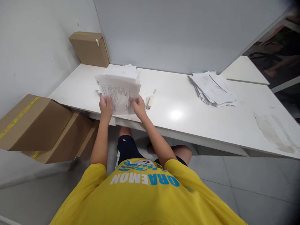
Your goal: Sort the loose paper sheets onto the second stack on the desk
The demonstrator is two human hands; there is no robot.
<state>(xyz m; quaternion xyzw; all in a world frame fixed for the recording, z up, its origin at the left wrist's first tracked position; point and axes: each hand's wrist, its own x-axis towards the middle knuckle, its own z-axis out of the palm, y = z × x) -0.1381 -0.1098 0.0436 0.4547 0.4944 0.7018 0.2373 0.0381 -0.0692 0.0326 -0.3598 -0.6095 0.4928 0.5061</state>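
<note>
Between my two hands I hold printed sheets of paper (119, 93), tilted up over the left part of the white table. My left hand (106, 105) grips the lower left edge, thumb on the front face. On the opposite edge, my right hand (138, 105) has its thumb pressed on the print; the fingers behind are hidden. More loose papers (126, 71) lie on the table just behind the held sheets. A small cream-coloured stapler-like object (150, 102) rests close to my right hand.
The white table (168, 90) runs along a grey partition. A fanned stack of papers (214, 89) lies toward its right side. One cardboard box (90, 48) stands in the back left corner; several more boxes (35, 122) are piled left of the table. Behind the partition at right, a person's limbs show.
</note>
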